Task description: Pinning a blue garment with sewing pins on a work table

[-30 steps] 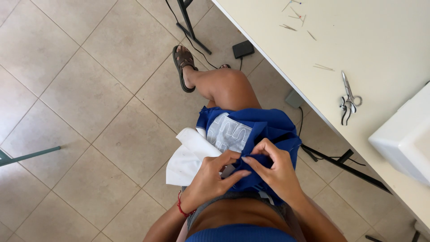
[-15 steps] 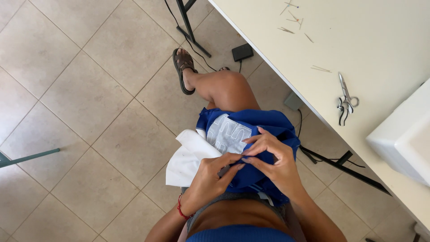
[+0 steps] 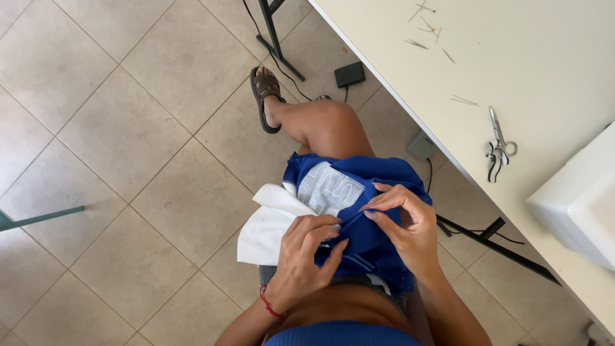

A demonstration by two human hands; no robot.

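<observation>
While the blue garment point(image 3: 368, 211) lies bunched on the person's lap, the left hand point(image 3: 304, 256) grips its fabric and the right hand point(image 3: 407, 227) pinches a fold; scissors point(image 3: 498, 144) rest on the table point(image 3: 544, 64).

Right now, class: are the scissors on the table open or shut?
Shut. The scissors lie flat on the table with both blades together in one narrow point, handles side by side.

A sewing room, at home or in a small workshop. A pale table point(image 3: 544, 70) carries scissors point(image 3: 498, 144) and thread scraps point(image 3: 426, 29) (a white machine point(image 3: 576, 202) sits at its edge). A foot pedal point(image 3: 350, 74) lies on the tiled floor point(image 3: 128, 128).
</observation>
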